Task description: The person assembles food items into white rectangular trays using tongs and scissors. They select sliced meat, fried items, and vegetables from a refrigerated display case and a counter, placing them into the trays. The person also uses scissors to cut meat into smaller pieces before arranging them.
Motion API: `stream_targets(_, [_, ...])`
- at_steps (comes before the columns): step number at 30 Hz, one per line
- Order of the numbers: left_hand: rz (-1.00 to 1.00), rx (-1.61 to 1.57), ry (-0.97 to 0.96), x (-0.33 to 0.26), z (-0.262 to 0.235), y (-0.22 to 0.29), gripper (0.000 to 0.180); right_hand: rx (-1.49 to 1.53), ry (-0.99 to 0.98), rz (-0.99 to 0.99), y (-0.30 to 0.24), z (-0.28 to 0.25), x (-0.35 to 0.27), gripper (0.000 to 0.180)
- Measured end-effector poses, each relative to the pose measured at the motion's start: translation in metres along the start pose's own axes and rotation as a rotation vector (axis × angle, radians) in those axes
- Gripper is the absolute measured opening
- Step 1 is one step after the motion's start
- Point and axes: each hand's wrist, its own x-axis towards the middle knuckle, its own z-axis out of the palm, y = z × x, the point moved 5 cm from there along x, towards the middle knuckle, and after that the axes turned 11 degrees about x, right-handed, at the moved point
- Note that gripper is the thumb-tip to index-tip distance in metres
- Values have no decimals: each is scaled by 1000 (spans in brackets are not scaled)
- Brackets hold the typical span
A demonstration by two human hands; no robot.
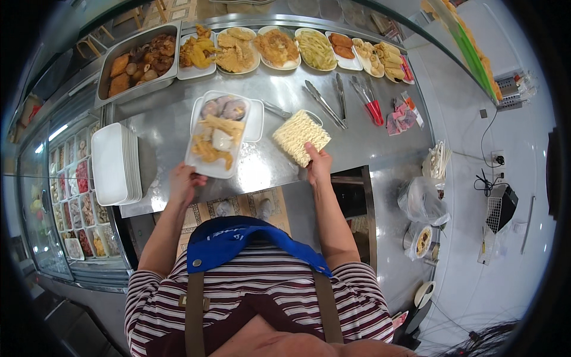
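Head view: right hand (pixel 319 165) pinches near corner of dried noodle block (pixel 301 136), block lying up-left beyond it; left hand (pixel 185 181) grips near edge of food-filled white tray (pixel 205 166), long axis pointing away, on table (pixel 369 140).

Left hand (pixel 185 181) grips near edge of white tray (pixel 202 163) loaded with food, frame centre. Right hand (pixel 319 166) holds dry noodle block (pixel 301 135) on steel worktop (pixel 279 95). Stack of white trays (pixel 113 163) at left; tongs (pixel 324 104) above noodle block.
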Motion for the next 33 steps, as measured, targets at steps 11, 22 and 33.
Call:
stream_targets(11, [-12,-91,224,-86,-91,-41,19,-131,-495,362,82,114,-89,24])
stream_targets(22, [-39,-273,282,-91,-86,-78,15,-597,-749,219,182,191,-123,28])
stream_targets(33, [-86,-221,334,-71,-110,-61,17,-1358,-768,-105,186,226,-124,53])
